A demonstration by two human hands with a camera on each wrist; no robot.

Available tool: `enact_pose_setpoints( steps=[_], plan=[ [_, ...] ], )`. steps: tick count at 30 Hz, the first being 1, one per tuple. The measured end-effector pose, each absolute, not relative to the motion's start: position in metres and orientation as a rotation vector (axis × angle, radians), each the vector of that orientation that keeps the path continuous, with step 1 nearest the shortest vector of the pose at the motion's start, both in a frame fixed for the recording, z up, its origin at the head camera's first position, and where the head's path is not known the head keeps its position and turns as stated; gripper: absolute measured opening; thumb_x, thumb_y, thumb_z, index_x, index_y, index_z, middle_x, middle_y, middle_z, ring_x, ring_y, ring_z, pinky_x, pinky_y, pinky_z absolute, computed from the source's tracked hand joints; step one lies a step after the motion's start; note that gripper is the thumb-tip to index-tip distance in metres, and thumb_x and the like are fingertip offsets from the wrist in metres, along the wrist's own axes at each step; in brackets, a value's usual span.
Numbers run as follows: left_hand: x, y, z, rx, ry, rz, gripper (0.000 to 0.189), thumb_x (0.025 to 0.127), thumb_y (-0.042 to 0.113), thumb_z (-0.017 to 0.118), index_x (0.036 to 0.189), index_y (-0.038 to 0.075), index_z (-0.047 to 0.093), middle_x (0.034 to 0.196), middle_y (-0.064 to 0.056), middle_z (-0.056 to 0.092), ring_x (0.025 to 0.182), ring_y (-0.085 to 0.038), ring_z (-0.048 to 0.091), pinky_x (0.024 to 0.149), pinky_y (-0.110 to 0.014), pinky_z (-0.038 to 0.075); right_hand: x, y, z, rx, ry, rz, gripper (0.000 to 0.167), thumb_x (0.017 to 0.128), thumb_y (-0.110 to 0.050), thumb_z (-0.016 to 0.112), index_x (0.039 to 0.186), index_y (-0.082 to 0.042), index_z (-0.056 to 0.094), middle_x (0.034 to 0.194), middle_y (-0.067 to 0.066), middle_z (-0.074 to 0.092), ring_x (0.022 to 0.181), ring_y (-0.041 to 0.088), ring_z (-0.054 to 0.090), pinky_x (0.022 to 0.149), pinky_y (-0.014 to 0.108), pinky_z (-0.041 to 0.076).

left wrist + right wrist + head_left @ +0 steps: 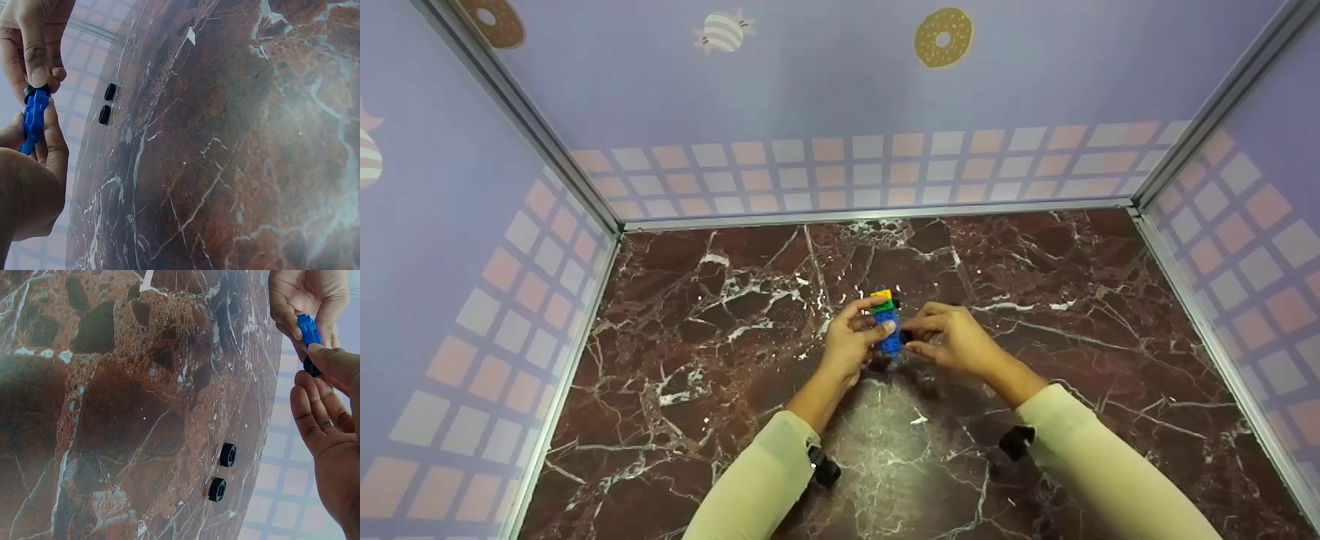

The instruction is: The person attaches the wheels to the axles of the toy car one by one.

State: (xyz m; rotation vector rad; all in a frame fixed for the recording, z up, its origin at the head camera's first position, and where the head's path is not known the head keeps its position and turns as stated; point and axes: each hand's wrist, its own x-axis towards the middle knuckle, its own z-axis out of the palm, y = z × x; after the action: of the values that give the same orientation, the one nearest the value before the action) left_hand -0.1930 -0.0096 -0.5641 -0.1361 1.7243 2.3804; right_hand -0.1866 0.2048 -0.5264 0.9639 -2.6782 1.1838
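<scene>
A small toy car (888, 330) with a blue base is held over the table, a yellow brick (880, 295) and a green brick (883, 305) stacked near its far end. My left hand (851, 341) grips it from the left, thumb on top of the blue base. On the other side, my right hand (960, 337) pinches a black wheel (310, 367) against the edge of that base. Another dark wheel (896, 303) shows beside the yellow and green bricks. Two loose black wheels, one (228, 454) close to the other (217, 489), stand on the table in both wrist views.
The brown marbled tabletop (720, 390) is closed in by a patterned back wall (825, 97) and side walls (450, 247) with metal edging. A black wrist camera (823, 466) sits at the left sleeve, another (1017, 442) at the right sleeve.
</scene>
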Motion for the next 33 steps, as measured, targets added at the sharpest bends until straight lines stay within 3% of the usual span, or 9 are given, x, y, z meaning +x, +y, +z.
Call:
enact_pose_setpoints(
  steps=[8, 25, 33],
  plan=[
    [-0.1917, -0.008, -0.5643, -0.158, 1.754, 2.373, 0.048, 0.093, -0.006, 0.083, 0.139, 0.003, 0.07, 0.101, -0.007, 0.073, 0.085, -0.019, 0.076, 0.062, -0.03, 0.068, -0.1867, 0.2055, -0.5289, 1.007, -2.649, 1.13, 0.029, 0.091, -0.006, 0.09, 0.118, 0.001, 0.084, 0.1, 0.015, 0.076, 0.082, 0.029, 0.072, 0.07, 0.049, 0.068],
    [-0.1908, -0.0075, -0.5638, -0.152, 1.702, 2.403, 0.049, 0.093, -0.008, 0.082, 0.139, -0.001, 0.067, 0.102, -0.008, 0.074, 0.085, -0.018, 0.076, 0.065, -0.03, 0.069, -0.1866, 0.2052, -0.5289, 0.997, -2.679, 1.174, 0.029, 0.092, -0.006, 0.089, 0.121, -0.002, 0.085, 0.102, 0.014, 0.077, 0.084, 0.029, 0.071, 0.071, 0.052, 0.066],
    [-0.1915, -0.0065, -0.5656, -0.168, 1.695, 2.409, 0.048, 0.093, -0.008, 0.081, 0.139, -0.001, 0.067, 0.1, -0.006, 0.074, 0.084, -0.018, 0.076, 0.064, -0.029, 0.068, -0.1865, 0.2042, -0.5307, 0.971, -2.693, 1.173, 0.03, 0.091, -0.005, 0.089, 0.12, -0.002, 0.085, 0.103, 0.013, 0.077, 0.086, 0.027, 0.072, 0.072, 0.046, 0.067]
  ],
)
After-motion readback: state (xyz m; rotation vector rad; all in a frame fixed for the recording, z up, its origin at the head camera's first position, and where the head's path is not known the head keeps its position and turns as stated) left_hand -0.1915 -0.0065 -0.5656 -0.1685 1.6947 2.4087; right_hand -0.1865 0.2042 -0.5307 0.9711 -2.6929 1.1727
